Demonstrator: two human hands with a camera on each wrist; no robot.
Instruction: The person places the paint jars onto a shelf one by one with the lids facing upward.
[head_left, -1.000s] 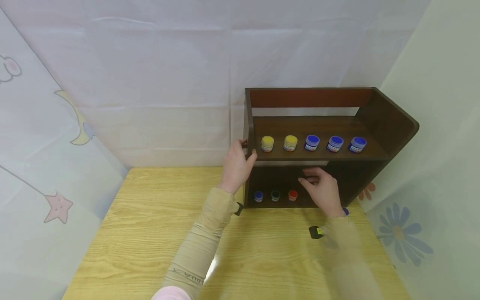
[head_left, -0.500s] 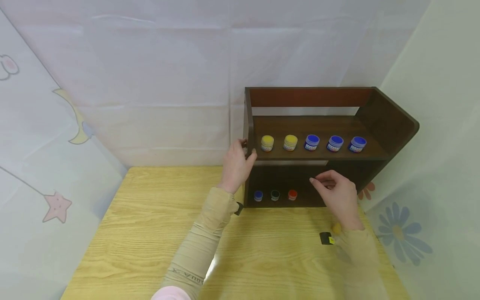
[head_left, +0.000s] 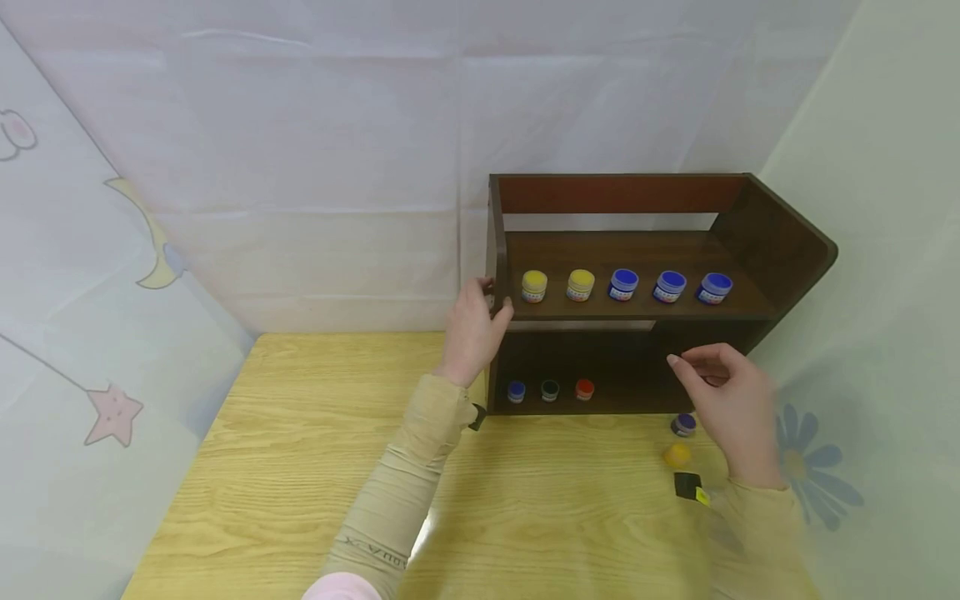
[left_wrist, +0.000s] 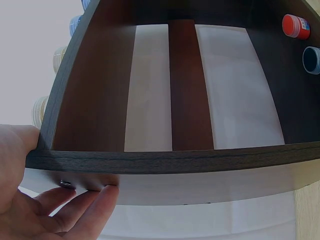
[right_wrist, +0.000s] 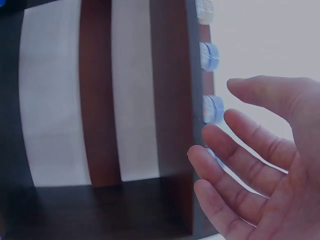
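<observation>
My left hand (head_left: 472, 332) grips the left side panel of the dark brown two-tier shelf (head_left: 637, 321). In the left wrist view its thumb lies by the front edge and the fingers (left_wrist: 100, 212) touch the panel's outer face. My right hand (head_left: 727, 408) hovers in front of the shelf's lower right, holding nothing; its fingers (right_wrist: 245, 175) are loosely bent and spread. On the upper tier stand two yellow paint jars (head_left: 580, 285) and three blue paint jars (head_left: 669, 287). The lower tier bears a blue jar (head_left: 516, 392), a black jar (head_left: 550, 391) and a red jar (head_left: 584, 389).
On the wooden table (head_left: 315, 467), left of my right wrist, are a dark purple-blue jar (head_left: 683, 424) and a yellow-orange jar (head_left: 677, 455). A white sheet wall (head_left: 322, 167) stands behind, with printed cloth at both sides.
My right hand has moved right, away from the front of the lower tier, bringing the two jars on the table into sight. My left hand has stayed on the side panel.
</observation>
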